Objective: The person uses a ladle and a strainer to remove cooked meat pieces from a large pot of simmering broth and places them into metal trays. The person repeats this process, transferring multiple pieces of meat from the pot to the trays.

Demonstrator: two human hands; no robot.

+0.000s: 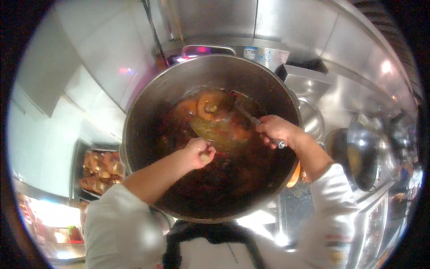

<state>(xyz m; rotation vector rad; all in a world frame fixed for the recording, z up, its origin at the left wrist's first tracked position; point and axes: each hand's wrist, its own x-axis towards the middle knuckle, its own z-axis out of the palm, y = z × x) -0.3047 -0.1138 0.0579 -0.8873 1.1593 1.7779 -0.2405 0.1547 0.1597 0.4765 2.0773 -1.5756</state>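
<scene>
A large, deep metal stockpot (pixel 265 72) stands right before me, holding dark brown broth (pixel 231 188). My right hand (pixel 277 129) grips a long metal-handled utensil (pixel 247 116) by its upper end. The utensil slants down to the far left, and its head is lost in the broth. Over the pot's middle, my left hand (pixel 198 154) is closed around what looks like a pale handle (pixel 205 157); only its rounded end shows. Beyond that fist lie a yellow-green patch (pixel 215 131), too blurred to name, and orange-brown pieces of food (pixel 205 104), probably meat.
A metal tray (pixel 76 168) of browned food pieces (pixel 102 169) is left of the pot. At right stand a steel container (pixel 305 79), a round metal bowl (pixel 310 116) and a large wok-like pan (pixel 362 161). The pot's loop handle (pixel 208 47) faces a metal wall (pixel 221 16).
</scene>
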